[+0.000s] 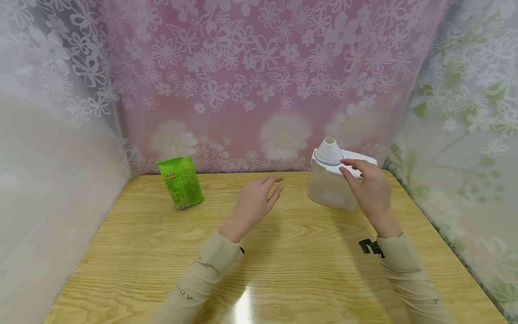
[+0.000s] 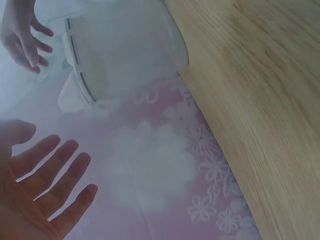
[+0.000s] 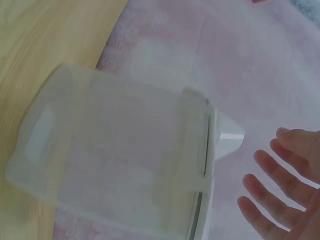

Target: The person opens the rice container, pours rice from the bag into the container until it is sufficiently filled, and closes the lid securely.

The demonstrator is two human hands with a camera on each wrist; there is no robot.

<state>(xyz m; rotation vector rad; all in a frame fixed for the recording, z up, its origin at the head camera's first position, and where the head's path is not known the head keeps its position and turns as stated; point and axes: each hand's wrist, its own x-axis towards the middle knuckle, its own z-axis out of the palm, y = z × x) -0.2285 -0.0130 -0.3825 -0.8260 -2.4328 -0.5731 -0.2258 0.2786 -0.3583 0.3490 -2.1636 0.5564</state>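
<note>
A translucent plastic storage container (image 1: 329,186) with a white lid and a cone-shaped spout (image 1: 329,150) stands upright at the back right of the table. In the head view my right hand (image 1: 370,191) overlaps the lid's front edge; the right wrist view shows its spread fingers (image 3: 272,162) a little apart from the lid. My left hand (image 1: 255,200) hovers over the middle of the table, left of the container. Its fingers (image 2: 65,175) are loosely extended in the left wrist view, holding nothing. At the back left stands a green printed bag (image 1: 181,182), leaning slightly.
The wooden table (image 1: 283,270) reaches back to a pink flowered curtain (image 1: 251,81). Pale flowered curtains hang on the left (image 1: 52,135) and right (image 1: 465,148). A black strap piece (image 1: 371,247) shows at the right cuff.
</note>
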